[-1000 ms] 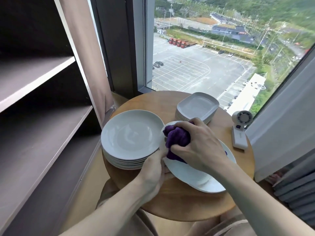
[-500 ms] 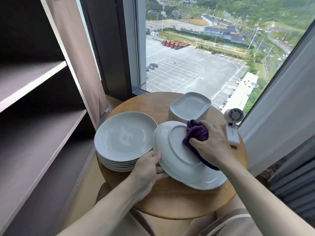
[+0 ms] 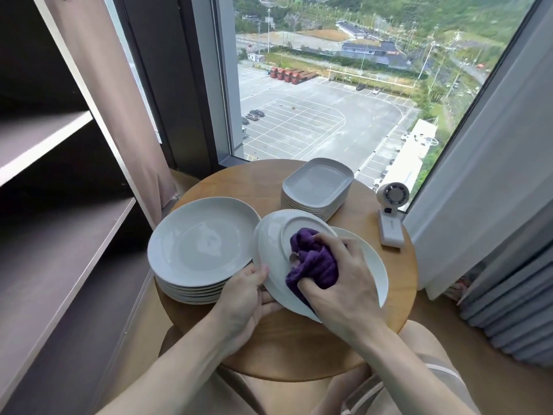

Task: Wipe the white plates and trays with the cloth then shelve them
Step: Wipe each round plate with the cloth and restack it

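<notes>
A white round plate (image 3: 276,238) is tilted with its underside facing me, above the round wooden table (image 3: 287,348). My left hand (image 3: 245,298) grips its lower left rim. My right hand (image 3: 344,283) holds a bunched purple cloth (image 3: 314,259) against the plate's underside. Another white plate (image 3: 374,265) lies flat behind the tilted one, mostly hidden. A stack of several round white plates (image 3: 203,244) stands on the table's left side. Farther back sits a stack of white rectangular trays (image 3: 317,184).
A small white fan (image 3: 390,217) stands at the table's right edge. Dark shelves (image 3: 59,223) with bare boards fill the left side. A large window (image 3: 314,85) lies behind the table, with curtains (image 3: 484,175) on the right and a beige one on the left.
The cloth in my right hand has slid from the plate's far right part down toward its middle. The plate stays tilted in my left hand. The view has shifted slightly.
</notes>
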`<action>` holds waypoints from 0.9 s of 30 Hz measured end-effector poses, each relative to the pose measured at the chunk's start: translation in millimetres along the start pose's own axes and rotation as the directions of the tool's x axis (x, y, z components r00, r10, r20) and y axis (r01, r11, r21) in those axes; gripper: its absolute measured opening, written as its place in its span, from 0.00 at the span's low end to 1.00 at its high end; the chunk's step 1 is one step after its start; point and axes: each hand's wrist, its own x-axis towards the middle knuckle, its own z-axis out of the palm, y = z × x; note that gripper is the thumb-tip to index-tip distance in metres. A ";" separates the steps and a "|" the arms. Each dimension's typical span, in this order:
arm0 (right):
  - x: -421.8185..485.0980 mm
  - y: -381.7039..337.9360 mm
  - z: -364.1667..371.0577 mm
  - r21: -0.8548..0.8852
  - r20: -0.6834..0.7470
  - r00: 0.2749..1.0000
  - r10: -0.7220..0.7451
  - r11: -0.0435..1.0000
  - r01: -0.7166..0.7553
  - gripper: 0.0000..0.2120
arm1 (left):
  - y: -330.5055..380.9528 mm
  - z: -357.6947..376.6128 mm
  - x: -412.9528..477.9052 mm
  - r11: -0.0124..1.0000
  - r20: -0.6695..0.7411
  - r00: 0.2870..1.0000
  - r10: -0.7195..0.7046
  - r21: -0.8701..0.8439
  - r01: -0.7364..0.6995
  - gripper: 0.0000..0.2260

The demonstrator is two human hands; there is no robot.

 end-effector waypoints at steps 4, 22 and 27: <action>6.2 -12.8 5.2 0.131 0.001 0.993 -0.119 0.984 0.118 0.26 | -1.1 0.5 1.4 0.999 0.000 1.000 0.029 0.015 -0.029 0.17; 109.5 19.7 7.4 -0.053 0.040 0.972 0.231 0.972 -0.229 0.20 | 0.3 0.8 -0.3 0.999 -0.035 0.999 0.019 0.039 -0.018 0.14; 91.8 29.8 0.6 -0.054 -0.022 0.973 0.230 0.971 -0.231 0.19 | 0.1 1.9 -0.7 1.000 -0.040 0.999 0.014 0.026 -0.013 0.14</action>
